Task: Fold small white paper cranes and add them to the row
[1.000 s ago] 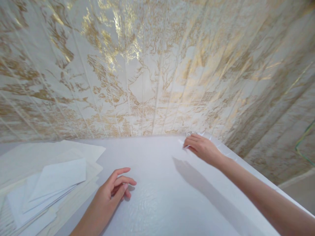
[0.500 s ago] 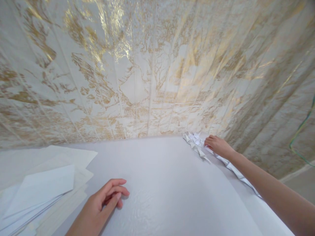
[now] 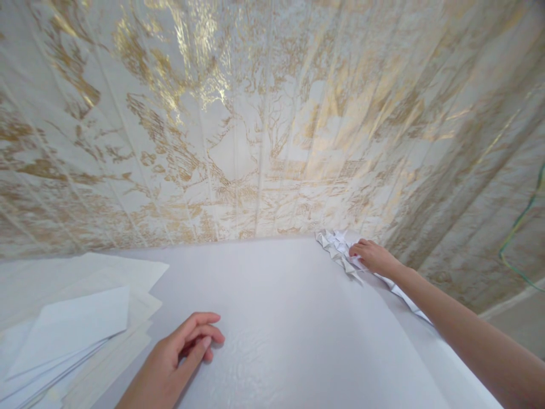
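Observation:
At the far right of the white tabletop, my right hand has its fingers closed on a folded white paper piece. Beside those fingers lie several small pointed folded paper pieces, set in rows. A long row of folded white paper runs back under my right forearm, which covers part of it. My left hand rests near the front of the table, loosely curled with fingers apart and nothing in it.
On the left lie overlapping cream paper sheets with a stack of white paper on top. A wall covering with gold patterns rises behind the table. A green cord hangs at the right.
My right hand has moved slightly left along the folded pieces, and the long folded paper row under my forearm has shifted left with it. My left hand is nearly still.

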Available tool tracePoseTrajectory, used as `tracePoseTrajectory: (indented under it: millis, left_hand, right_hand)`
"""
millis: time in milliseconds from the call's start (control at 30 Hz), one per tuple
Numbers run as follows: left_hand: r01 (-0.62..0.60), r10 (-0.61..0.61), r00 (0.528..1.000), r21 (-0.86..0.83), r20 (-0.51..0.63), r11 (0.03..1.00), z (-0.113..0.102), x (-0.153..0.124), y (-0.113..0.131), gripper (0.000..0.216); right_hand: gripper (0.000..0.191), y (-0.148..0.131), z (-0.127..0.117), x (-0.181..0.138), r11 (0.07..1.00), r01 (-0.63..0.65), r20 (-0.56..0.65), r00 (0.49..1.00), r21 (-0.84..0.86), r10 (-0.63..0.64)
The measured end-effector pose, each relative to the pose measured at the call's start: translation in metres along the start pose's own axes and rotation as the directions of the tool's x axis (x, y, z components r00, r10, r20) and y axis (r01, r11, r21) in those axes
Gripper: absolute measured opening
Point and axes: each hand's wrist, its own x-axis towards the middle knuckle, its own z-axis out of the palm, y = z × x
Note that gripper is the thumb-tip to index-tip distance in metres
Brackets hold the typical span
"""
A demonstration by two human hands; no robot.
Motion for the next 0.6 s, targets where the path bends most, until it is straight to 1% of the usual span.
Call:
tracePoseTrajectory:
  millis: [100,167,233,267,333,367,400,467,500,533,567,600]
  left_hand:
    - [-0.014,0.014,1.000,0.002,0.014,1.000,0.000,0.000,-0.001,0.029]
    - [-0.027,0.027,0.999,-0.003,0.023,1.000,0.002,-0.001,-0.002,0.025]
    - [-0.032,0.032,0.999,-0.020,0.022,0.999,0.003,-0.001,-0.002,0.023]
    - [-0.034,0.035,0.999,-0.026,0.022,0.999,0.003,-0.001,-0.001,0.022]
    - [-0.040,0.041,0.999,-0.026,0.030,0.999,0.004,-0.001,0.000,0.022]
    - [-0.044,0.044,0.999,-0.022,0.029,0.999,0.004,-0.002,0.001,0.022]
    - [-0.048,0.048,0.998,-0.016,0.031,0.999,0.004,-0.002,0.002,0.022]
    - [-0.059,0.059,0.998,-0.008,0.012,0.998,0.006,-0.004,0.003,0.023]
    - [-0.064,0.064,0.998,-0.001,-0.003,0.998,0.007,-0.005,0.003,0.025]
    - [-0.065,0.065,0.998,0.005,-0.026,0.998,0.008,-0.006,0.003,0.027]
    - [-0.063,0.065,0.996,0.022,-0.059,0.998,0.008,-0.007,0.003,0.029]
    - [-0.060,0.065,0.993,0.054,-0.096,0.997,0.008,-0.007,0.004,0.031]
  right_hand:
    - [0.035,-0.002,-0.018,-0.002,0.996,-0.057,-0.117,0.991,0.062,0.064]
    - [0.037,-0.015,-0.031,-0.001,0.991,-0.085,-0.221,0.969,0.108,0.107]
    - [0.035,-0.046,-0.042,0.004,0.983,-0.082,-0.313,0.941,0.163,0.130]
    - [0.032,-0.069,-0.047,0.008,0.978,-0.063,-0.350,0.928,0.196,0.130]
    - [0.026,-0.128,-0.051,0.017,0.960,0.005,-0.411,0.904,0.280,0.115]
    - [0.023,-0.162,-0.052,0.022,0.902,0.102,-0.438,0.893,0.420,0.102]
    - [0.023,-0.198,-0.051,0.025,0.818,0.195,-0.453,0.887,0.541,0.088]
    - [0.025,-0.265,-0.047,0.030,0.633,0.314,-0.420,0.907,0.708,0.020]
    - [0.027,-0.294,-0.043,0.031,0.547,0.343,-0.403,0.915,0.763,-0.012]
    - [0.029,-0.318,-0.038,0.032,0.475,0.350,-0.389,0.921,0.807,-0.019]
    - [0.032,-0.336,-0.033,0.032,0.421,0.344,-0.374,0.927,0.840,-0.011]
    - [0.034,-0.348,-0.028,0.033,0.387,0.327,-0.350,0.937,0.862,-0.009]
